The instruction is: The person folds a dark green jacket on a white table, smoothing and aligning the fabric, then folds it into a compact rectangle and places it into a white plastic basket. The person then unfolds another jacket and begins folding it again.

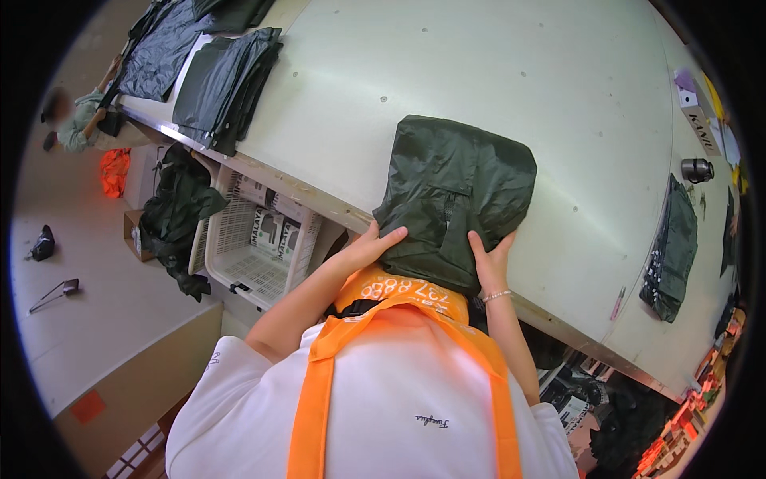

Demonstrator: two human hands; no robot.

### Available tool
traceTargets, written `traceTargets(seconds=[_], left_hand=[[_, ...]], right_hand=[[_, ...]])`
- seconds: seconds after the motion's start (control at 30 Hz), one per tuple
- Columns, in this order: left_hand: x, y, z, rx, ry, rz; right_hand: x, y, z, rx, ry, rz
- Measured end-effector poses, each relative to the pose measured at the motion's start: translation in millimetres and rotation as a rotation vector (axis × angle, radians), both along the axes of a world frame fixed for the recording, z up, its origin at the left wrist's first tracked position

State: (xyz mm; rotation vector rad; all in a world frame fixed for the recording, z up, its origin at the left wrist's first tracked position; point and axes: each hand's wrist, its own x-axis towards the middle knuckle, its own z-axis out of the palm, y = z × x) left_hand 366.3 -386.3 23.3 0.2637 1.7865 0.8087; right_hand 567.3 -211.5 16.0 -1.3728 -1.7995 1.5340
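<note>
A folded dark green garment of thin, shiny fabric (459, 172) lies at the front edge of the table, its near end hanging toward my orange apron. A short zip and a loose flap show on its upper face. My left hand (375, 244) grips its near left side, thumb on top and the other fingers mostly hidden. On the near right side, my right hand (495, 265) holds the fabric in the same way, thumb on top and the fingers largely out of sight.
Flat dark garments (227, 88) are stacked on the white table (479, 48) at the far left. Below the left edge stands a white plastic basket (263, 279) with boxes. A dark folded piece (673, 251), a metal cup (696, 170) and a carton (696, 118) are at the right. Another person (84, 120) stands at the far left.
</note>
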Motion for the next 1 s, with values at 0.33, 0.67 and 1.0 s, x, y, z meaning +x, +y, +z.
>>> traceTargets(seconds=[0.33,0.67,1.0], left_hand=[[-26.4,40.5,-8.3,0.284,0.279,-0.013],[-136.5,103.8,-10.4,0.047,0.579,-0.204],[-210.0,60.4,28.6,0.285,0.438,-0.698]], right_hand=[[-53.4,-5.3,18.4,0.28,-0.309,0.084],[-279.8,-11.4,87.8,0.344,-0.884,0.38],[-360.8,-5.1,48.6,0.697,-1.407,0.582]])
